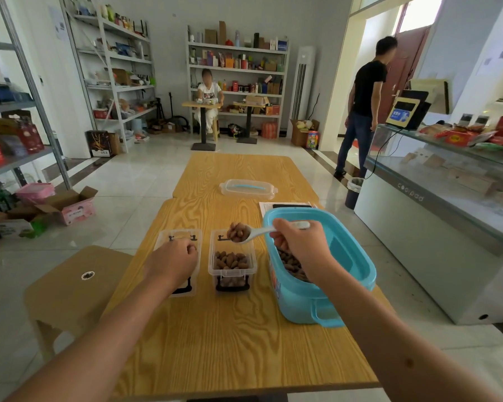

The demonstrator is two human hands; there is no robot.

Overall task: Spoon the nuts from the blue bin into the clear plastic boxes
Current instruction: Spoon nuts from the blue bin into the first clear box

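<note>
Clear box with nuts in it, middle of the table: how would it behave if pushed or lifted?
The clear box is thin see-through plastic, so its walls probably flex under a squeeze. It looks about half full of nuts, so likely light; a push would probably slide it on the smooth wooden table rather than tip it. Lifted tilted, the loose nuts would likely shift.

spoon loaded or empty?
Loaded: the spoon carries a heap of nuts above the middle box, gripped by the right hand.

Two bare forearms, no sleeves or jewellery.
</note>
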